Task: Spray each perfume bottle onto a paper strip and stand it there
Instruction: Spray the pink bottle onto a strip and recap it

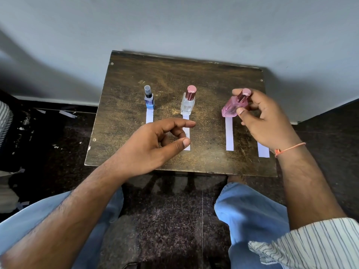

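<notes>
We see a small table [136, 74] carrying four paper strips running toward us. Our right hand [266, 121] has its grip clamped on the pink bottle [234, 107], tilted with its cap leaning away to the right, its base at the far end of the third strip [229, 134]. The fourth strip [263, 151] lies just right, partly under the wrist, close to the table's edge. Our left hand [155, 144] hovers with fingers loosely apart, holding nothing. The clear bottle [188, 102] and blue bottle [149, 99] stand on their strips.

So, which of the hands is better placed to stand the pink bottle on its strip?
Right. The right hand already grips the pink bottle, tilted at the far end of its strip. The left hand holds nothing.
</notes>
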Demonstrator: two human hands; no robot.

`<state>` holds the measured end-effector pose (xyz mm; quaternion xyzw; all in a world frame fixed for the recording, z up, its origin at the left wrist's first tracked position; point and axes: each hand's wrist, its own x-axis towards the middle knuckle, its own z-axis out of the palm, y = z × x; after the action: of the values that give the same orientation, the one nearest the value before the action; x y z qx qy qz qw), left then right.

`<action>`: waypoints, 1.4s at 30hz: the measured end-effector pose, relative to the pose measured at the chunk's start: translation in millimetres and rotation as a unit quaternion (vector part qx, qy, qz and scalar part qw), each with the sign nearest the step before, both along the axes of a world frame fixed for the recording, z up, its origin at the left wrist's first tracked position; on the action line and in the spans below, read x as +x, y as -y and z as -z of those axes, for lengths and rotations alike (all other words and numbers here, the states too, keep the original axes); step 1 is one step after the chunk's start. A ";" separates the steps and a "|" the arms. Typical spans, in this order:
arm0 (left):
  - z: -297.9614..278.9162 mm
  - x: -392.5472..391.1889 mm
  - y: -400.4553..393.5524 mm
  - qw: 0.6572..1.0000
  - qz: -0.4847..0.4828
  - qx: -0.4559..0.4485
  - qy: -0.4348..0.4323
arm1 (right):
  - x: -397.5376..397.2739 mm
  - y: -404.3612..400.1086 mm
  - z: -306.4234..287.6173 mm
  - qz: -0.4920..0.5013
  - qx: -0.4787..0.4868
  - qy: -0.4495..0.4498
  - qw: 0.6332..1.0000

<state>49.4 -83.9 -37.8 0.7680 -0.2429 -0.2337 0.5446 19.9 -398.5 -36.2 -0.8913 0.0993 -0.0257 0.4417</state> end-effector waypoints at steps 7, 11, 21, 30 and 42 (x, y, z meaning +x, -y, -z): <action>-1.2 0.0 4.6 1.000 -0.001 0.005 0.001 | -5.0 4.2 1.3 0.023 -0.011 -0.001 1.000; -1.5 -0.9 10.5 1.000 -0.001 0.006 0.012 | -13.0 18.3 -0.2 0.025 -0.038 -0.003 0.999; 5.0 -6.9 37.2 1.000 0.009 -0.001 0.014 | -41.7 66.6 -2.5 -0.059 -0.147 -0.067 0.985; 7.4 -12.9 64.6 0.999 0.032 -0.002 0.009 | -56.5 85.9 6.9 -0.075 -0.179 -0.086 0.977; 8.8 -16.2 75.6 0.999 0.046 -0.002 0.017 | -60.5 90.0 10.5 -0.064 -0.188 -0.098 0.975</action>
<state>33.2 -159.4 -46.6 0.7586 -0.2875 -0.2454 0.5306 -40.6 -488.4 -46.7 -0.9609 0.0788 0.0718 0.2554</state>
